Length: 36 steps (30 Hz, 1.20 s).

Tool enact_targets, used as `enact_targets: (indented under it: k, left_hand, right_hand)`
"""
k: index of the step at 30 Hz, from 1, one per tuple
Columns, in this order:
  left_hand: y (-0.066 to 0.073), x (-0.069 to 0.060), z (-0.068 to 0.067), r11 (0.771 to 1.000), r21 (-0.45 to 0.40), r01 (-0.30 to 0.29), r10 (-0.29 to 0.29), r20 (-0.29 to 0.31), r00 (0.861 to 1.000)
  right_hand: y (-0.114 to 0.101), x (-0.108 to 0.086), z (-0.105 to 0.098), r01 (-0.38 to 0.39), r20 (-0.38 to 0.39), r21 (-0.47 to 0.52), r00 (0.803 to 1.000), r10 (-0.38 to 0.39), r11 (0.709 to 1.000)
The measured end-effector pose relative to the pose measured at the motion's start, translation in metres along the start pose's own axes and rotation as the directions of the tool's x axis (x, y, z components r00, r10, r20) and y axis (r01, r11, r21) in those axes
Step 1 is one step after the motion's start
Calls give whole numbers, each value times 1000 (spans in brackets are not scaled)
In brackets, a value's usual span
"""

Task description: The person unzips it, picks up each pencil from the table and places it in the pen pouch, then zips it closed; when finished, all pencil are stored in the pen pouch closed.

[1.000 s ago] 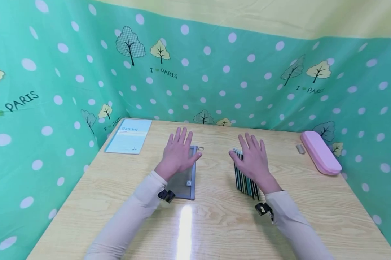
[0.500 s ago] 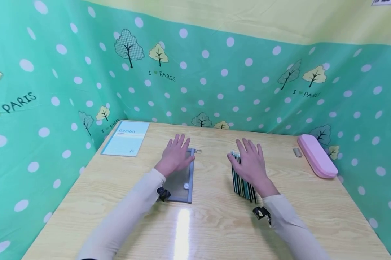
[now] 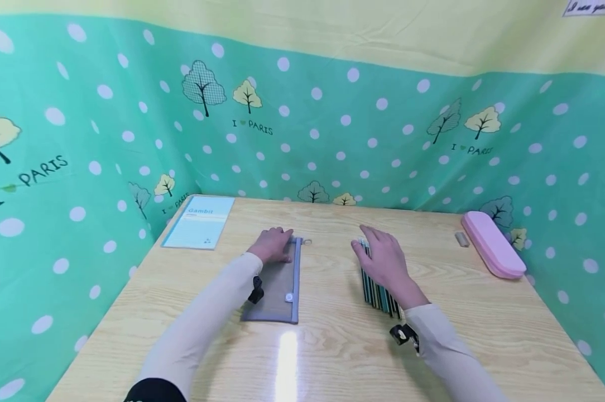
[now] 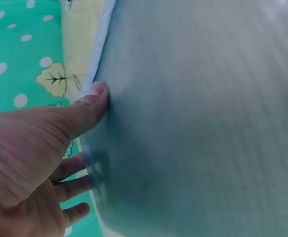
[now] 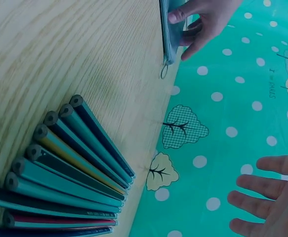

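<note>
A grey see-through zip pouch (image 3: pixel 273 298) with a blue-grey border lies on the table, left of middle. My left hand (image 3: pixel 270 246) pinches its far edge; in the left wrist view the thumb lies over the pouch (image 4: pixel 198 123) and some fingertips show dimly behind the mesh. Right of the pouch, a row of several pencils (image 3: pixel 378 293) in dark, teal and yellow tones rests side by side. Over their far ends hovers my right hand (image 3: pixel 384 263), holding nothing. The right wrist view shows its fingers extended, apart from the pencils (image 5: pixel 79 153).
A light blue "Gambit" notebook (image 3: pixel 198 222) lies at the back left. Toward the back right are a small grey eraser (image 3: pixel 461 239) and a pink pencil case (image 3: pixel 492 245). Patterned green curtain (image 3: pixel 332 111) borders the wooden table (image 3: pixel 342 357).
My left hand has come down from above the pouch and taken hold of its far edge. The right hand stays over the pencils, its fingers a little more bent.
</note>
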State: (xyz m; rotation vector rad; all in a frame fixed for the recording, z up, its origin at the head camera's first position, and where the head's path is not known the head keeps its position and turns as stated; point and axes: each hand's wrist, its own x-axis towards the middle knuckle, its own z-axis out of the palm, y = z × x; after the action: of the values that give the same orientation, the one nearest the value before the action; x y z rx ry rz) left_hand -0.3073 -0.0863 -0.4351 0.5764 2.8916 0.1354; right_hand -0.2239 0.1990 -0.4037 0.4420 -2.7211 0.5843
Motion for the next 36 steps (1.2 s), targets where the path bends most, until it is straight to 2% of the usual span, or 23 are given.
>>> enact_targets:
  k: [5,8,11,17,22,26,28,31,33,36]
  left_hand:
    - [-3,1,3,992,-112,-51,40,-102,994]
    - [-5,0,1,978,-173,-114,85,-168,982]
    - [-5,-2,-3,958,-211,-194,146,-226,963]
    - [0,-7,-12,922,-223,-317,250,-283,926]
    - [6,-9,-16,905,-208,-370,299,-308,903]
    - [12,-8,-19,891,-229,-393,311,-325,893]
    - [14,-9,-20,885,-242,-398,308,-335,890]
    - [18,-11,-23,880,-279,-384,288,-330,899]
    - [21,-12,-24,875,-308,-374,274,-322,906]
    - [25,-13,-26,864,-336,-375,271,-316,909]
  right_hand:
    - [-1,-1,3,-11,-3,17,1000,11,1000]
    - [-3,0,3,-10,0,38,1000,10,999]
    - [-7,1,2,0,-4,63,1000,0,998]
    - [-18,12,4,69,-14,104,998,-68,992]
    - [-28,24,9,100,24,114,994,-103,988]
    - [-34,33,15,112,87,124,988,-124,986]
    - [-37,37,21,114,122,141,984,-131,983]
    - [-39,41,29,103,164,165,978,-130,981]
    - [-40,42,34,97,173,183,976,-129,978]
    - [-41,42,38,81,172,216,978,-120,973]
